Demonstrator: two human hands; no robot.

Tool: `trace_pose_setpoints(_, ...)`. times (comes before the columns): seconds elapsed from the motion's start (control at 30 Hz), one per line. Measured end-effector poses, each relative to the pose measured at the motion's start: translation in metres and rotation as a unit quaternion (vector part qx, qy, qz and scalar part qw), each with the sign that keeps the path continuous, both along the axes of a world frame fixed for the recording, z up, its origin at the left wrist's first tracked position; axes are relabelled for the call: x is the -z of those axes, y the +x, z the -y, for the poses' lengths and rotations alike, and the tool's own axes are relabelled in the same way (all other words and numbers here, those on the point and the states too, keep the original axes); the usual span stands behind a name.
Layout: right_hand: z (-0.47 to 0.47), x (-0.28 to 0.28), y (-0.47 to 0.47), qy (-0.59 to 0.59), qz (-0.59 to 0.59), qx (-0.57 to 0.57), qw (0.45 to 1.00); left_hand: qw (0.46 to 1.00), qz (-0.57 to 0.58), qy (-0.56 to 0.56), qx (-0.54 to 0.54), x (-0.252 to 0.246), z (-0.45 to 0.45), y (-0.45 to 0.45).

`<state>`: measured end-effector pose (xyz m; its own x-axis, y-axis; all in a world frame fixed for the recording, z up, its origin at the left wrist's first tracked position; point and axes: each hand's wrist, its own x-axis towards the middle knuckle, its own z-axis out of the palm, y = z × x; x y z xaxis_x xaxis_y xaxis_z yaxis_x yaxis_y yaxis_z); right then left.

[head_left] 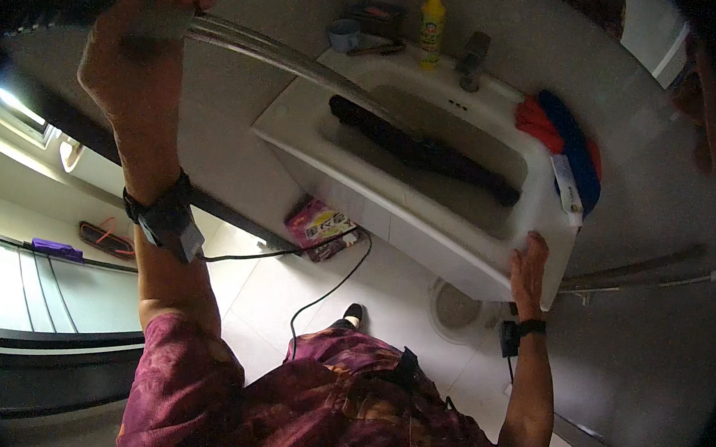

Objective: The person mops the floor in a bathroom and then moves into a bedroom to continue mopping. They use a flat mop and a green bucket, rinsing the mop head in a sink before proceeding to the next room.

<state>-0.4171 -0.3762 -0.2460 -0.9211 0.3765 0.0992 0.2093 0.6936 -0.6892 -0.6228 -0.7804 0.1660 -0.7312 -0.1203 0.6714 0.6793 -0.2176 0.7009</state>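
Observation:
My left hand, raised at the upper left, is closed around a dark, blurred object with a pale translucent part; I cannot tell exactly what it is. From there a long glassy streak, which looks like running water, slants down to the white sink. A long dark wet-looking cloth lies bunched across the basin, partly behind the streak's lower end. My right hand rests on the sink's front right corner with nothing in it.
Behind the basin stand a faucet, a yellow bottle and a blue-grey cup. Red and blue items sit on the right rim. On the floor is a purple printed bag; a cable hangs from my left wrist.

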Motion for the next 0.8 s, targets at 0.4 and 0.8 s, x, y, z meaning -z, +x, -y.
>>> trace_pose_setpoints(0.4, 0.014, -0.026, 0.002, -0.088, -0.012, 0.027, 0.996, 0.921, -0.158, -0.094, 0.344, -0.004, 0.007, -0.044)
trace_pose_setpoints(0.8, 0.003, 0.001, -0.004, -0.021, 0.005, 0.035, 0.999, 0.983, -0.059, 0.001, 0.176, 0.027, -0.015, -0.055)
